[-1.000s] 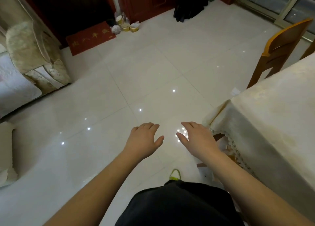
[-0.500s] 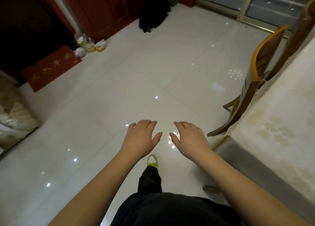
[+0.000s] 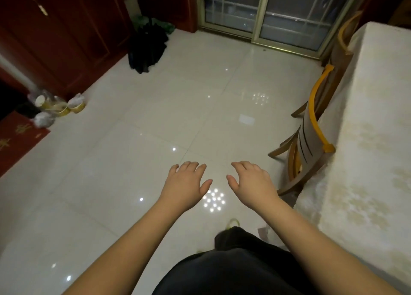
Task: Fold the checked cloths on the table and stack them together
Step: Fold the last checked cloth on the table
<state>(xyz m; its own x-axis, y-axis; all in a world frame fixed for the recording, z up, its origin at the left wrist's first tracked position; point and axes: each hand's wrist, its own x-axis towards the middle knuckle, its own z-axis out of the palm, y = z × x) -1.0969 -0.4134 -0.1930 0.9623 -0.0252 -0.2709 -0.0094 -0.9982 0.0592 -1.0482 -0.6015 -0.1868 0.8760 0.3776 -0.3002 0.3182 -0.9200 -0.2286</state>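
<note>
Hovering empty hands (image 3: 222, 183), glossy tiles (image 3: 155, 121)

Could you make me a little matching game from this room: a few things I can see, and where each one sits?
Things:
1. wooden chair
2. black bag
3. red mat
4. left hand

Places:
A. far left edge of the floor
B. held out above the tiles, empty
C. tucked against the covered table
D. on the floor by the red cabinet

Pairs: 1-C, 2-D, 3-A, 4-B

Home: dining table (image 3: 367, 161), chairs (image 3: 309, 139).
</note>
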